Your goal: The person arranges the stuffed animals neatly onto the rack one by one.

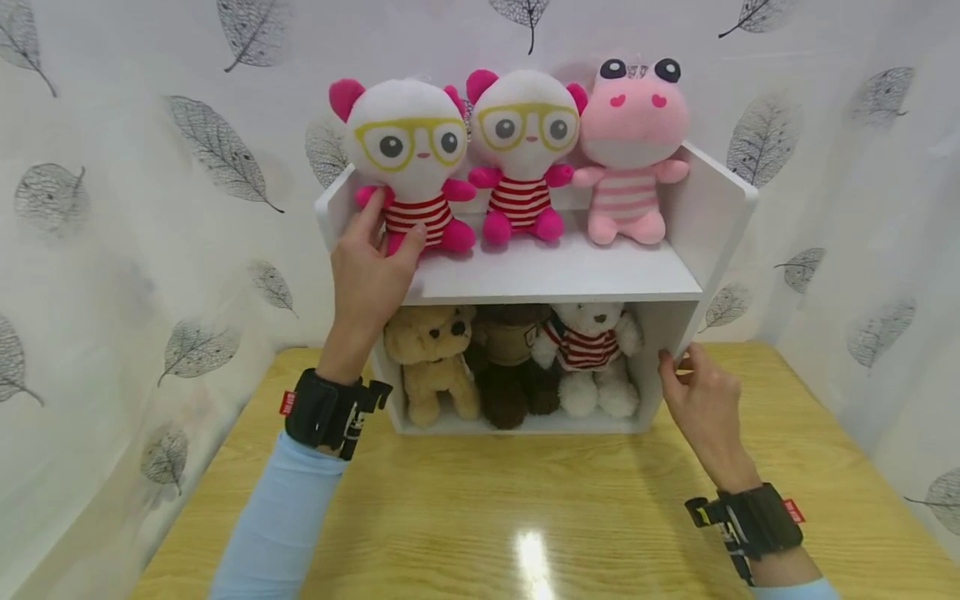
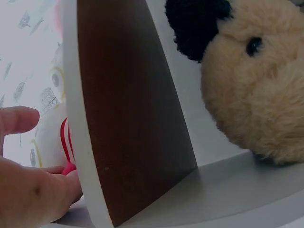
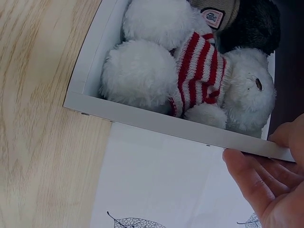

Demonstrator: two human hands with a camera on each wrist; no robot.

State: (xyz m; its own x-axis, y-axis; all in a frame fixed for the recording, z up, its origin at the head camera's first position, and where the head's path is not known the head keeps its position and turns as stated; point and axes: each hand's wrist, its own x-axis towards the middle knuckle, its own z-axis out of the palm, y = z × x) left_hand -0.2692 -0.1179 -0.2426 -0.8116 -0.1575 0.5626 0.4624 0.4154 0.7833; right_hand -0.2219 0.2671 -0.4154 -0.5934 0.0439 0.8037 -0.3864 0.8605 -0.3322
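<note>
On the upper shelf, a white plush panda (image 1: 408, 137) with pink ears, yellow glasses and a red striped body sits at the left end. My left hand (image 1: 371, 267) holds it low, fingers by its arm and thumb across its front. A matching panda plush (image 1: 525, 133) sits beside it, then a pink striped plush (image 1: 632, 150) with big eyes. With thumb inside and fingers outside, my right hand (image 1: 703, 400) grips the right side panel of the white shelf (image 1: 555, 279), also seen in the right wrist view (image 3: 280, 175).
The lower compartment holds a tan plush dog (image 1: 438, 375), a dark brown plush (image 1: 517, 367) and a white plush (image 1: 596, 358) in a red striped sweater. The shelf stands on a wood-grain table (image 1: 480, 508), against a leaf-patterned curtain (image 1: 135, 250).
</note>
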